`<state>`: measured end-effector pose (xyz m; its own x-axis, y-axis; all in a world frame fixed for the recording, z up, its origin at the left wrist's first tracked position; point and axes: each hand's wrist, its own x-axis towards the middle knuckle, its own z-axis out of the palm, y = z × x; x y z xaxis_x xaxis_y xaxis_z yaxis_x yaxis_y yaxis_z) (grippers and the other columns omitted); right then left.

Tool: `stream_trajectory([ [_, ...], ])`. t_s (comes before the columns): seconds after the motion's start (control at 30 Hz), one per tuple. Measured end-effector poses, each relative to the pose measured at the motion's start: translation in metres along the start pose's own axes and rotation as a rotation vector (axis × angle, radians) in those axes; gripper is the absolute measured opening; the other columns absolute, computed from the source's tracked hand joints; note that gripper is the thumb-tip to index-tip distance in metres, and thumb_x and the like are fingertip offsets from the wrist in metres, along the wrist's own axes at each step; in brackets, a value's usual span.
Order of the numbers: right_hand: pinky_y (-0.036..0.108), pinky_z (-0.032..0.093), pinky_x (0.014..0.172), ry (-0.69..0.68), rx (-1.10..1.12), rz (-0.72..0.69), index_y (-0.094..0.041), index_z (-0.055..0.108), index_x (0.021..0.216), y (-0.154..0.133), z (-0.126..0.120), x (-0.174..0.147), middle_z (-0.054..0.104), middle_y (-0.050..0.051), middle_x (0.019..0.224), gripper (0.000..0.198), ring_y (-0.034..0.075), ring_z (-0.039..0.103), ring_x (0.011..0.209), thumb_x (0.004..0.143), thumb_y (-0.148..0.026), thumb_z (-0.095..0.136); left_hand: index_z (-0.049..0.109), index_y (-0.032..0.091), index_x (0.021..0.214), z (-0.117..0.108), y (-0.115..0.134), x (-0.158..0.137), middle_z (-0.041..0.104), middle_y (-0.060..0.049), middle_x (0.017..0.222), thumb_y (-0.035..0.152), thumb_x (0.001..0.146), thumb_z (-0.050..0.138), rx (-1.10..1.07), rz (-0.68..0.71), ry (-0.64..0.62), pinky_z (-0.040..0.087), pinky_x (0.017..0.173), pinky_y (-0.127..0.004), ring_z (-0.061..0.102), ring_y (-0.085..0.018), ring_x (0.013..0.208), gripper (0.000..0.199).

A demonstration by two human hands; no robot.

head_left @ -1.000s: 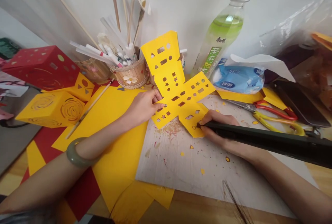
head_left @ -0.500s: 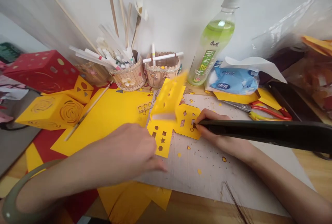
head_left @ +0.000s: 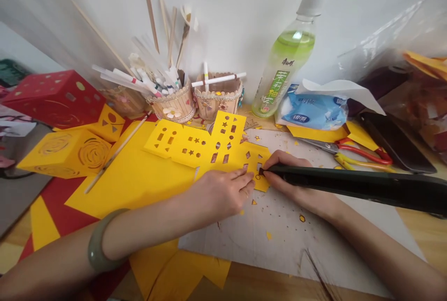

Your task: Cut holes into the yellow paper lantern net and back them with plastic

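Note:
A cross-shaped piece of yellow card [head_left: 193, 140], with rows of cut-out stars, diamonds, rectangles and circles, lies spread out in the middle of the desk. On its lower right part, my left hand [head_left: 223, 194] rests palm down, its fingers stretched out and pressing on the card. My right hand [head_left: 310, 201] pinches a long black pen-like tool [head_left: 363, 187] at its near end, beside the card's right edge. The tool crosses in front of that hand, and its fine tip is not clear. A drawn circle shows just below the fingertips.
Small yellow scraps [head_left: 268, 235] dot the grey board [head_left: 216, 240]. Behind stand a drink bottle [head_left: 288, 66], a tissue pack [head_left: 314, 110] and wooden-slat pots with pens [head_left: 171, 105]. Red-handled scissors [head_left: 366, 150] lie to the right; yellow boxes [head_left: 66, 150] and a red box [head_left: 57, 98] sit left.
The card's raised, folded part has come down flat and opened out to the left. My left hand has moved right onto the card. My right hand and the tool have stayed almost still.

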<state>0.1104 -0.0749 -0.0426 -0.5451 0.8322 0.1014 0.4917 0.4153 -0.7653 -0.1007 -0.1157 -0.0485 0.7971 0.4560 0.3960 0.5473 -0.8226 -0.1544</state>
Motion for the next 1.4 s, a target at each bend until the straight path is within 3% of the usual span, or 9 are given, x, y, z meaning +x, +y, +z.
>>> stream_trajectory([
  [0.4, 0.023, 0.04, 0.053, 0.052, -0.054, 0.013, -0.02, 0.051, 0.074, -0.008, 0.004, 0.0, 0.057, -0.001, 0.066, 0.004, 0.011, 0.05, 0.057, 0.077, -0.02, 0.05, 0.064, 0.007, 0.103, -0.002, 0.005, -0.001, 0.067, -0.013, 0.107, 0.007, 0.083, 0.05, 0.05, -0.011, -0.067, 0.058, 0.072, -0.028, 0.064, -0.021, 0.099, 0.024],
  [0.83, 0.02, 0.038, 0.048, 0.068, -0.112, -0.004, -0.021, 0.048, 0.071, -0.007, 0.006, -0.004, 0.054, -0.004, 0.06, 0.007, 0.008, 0.046, 0.051, 0.075, -0.019, 0.053, 0.063, 0.005, 0.103, 0.0, 0.008, -0.001, 0.067, -0.015, 0.107, 0.004, 0.081, 0.047, 0.066, -0.03, -0.042, 0.058, 0.067, -0.028, 0.065, -0.023, 0.097, 0.027],
  [0.97, 0.021, 0.041, 0.049, 0.037, -0.052, -0.005, -0.02, 0.05, 0.072, -0.005, 0.003, -0.001, 0.055, -0.002, 0.063, 0.008, 0.01, 0.048, 0.054, 0.078, -0.023, 0.054, 0.064, 0.001, 0.1, 0.002, 0.013, 0.003, 0.068, -0.018, 0.1, 0.004, 0.079, 0.047, 0.13, 0.005, -0.006, 0.057, 0.055, -0.029, 0.066, -0.026, 0.092, 0.027],
  [1.13, 0.024, 0.045, 0.058, -0.018, 0.071, -0.003, -0.019, 0.052, 0.079, -0.004, -0.003, 0.007, 0.057, 0.0, 0.072, 0.008, 0.013, 0.053, 0.065, 0.082, -0.026, 0.052, 0.068, -0.001, 0.089, 0.003, 0.033, 0.025, 0.07, -0.021, 0.082, 0.0, 0.068, 0.048, 0.254, -0.055, 0.028, 0.051, 0.041, -0.026, 0.069, -0.026, 0.069, 0.029],
  [1.2, 0.025, 0.045, 0.059, -0.04, 0.073, -0.012, -0.019, 0.053, 0.078, -0.005, -0.006, 0.01, 0.057, 0.0, 0.071, 0.008, 0.013, 0.053, 0.066, 0.082, -0.025, 0.052, 0.069, 0.0, 0.085, -0.003, 0.038, 0.037, 0.07, -0.021, 0.077, -0.001, 0.066, 0.049, 0.234, -0.1, -0.061, 0.05, 0.04, -0.027, 0.068, -0.025, 0.062, 0.027],
  [1.3, 0.024, 0.045, 0.06, -0.06, 0.064, -0.035, -0.018, 0.054, 0.077, -0.005, -0.009, 0.009, 0.057, 0.0, 0.072, 0.01, 0.013, 0.052, 0.067, 0.082, -0.026, 0.052, 0.069, 0.008, 0.074, -0.015, 0.029, 0.047, 0.068, -0.011, 0.062, 0.0, 0.067, 0.054, 0.034, -0.136, -0.349, 0.047, 0.037, -0.024, 0.063, -0.019, 0.049, 0.018],
  [1.37, 0.024, 0.044, 0.06, -0.048, 0.058, -0.042, -0.018, 0.054, 0.077, -0.003, -0.009, 0.007, 0.057, 0.0, 0.072, 0.011, 0.013, 0.052, 0.067, 0.083, -0.027, 0.052, 0.068, 0.013, 0.075, -0.021, 0.011, 0.047, 0.069, -0.006, 0.063, 0.002, 0.07, 0.059, -0.111, -0.148, -0.487, 0.05, 0.043, -0.024, 0.065, -0.018, 0.055, 0.015],
  [1.4, 0.023, 0.043, 0.059, -0.041, 0.053, -0.042, -0.018, 0.054, 0.077, -0.002, -0.009, 0.005, 0.057, 0.0, 0.071, 0.01, 0.012, 0.052, 0.066, 0.083, -0.026, 0.052, 0.068, 0.014, 0.081, -0.022, 0.001, 0.045, 0.071, -0.006, 0.076, 0.005, 0.074, 0.059, -0.13, -0.152, -0.469, 0.053, 0.054, -0.026, 0.067, -0.02, 0.068, 0.015],
])
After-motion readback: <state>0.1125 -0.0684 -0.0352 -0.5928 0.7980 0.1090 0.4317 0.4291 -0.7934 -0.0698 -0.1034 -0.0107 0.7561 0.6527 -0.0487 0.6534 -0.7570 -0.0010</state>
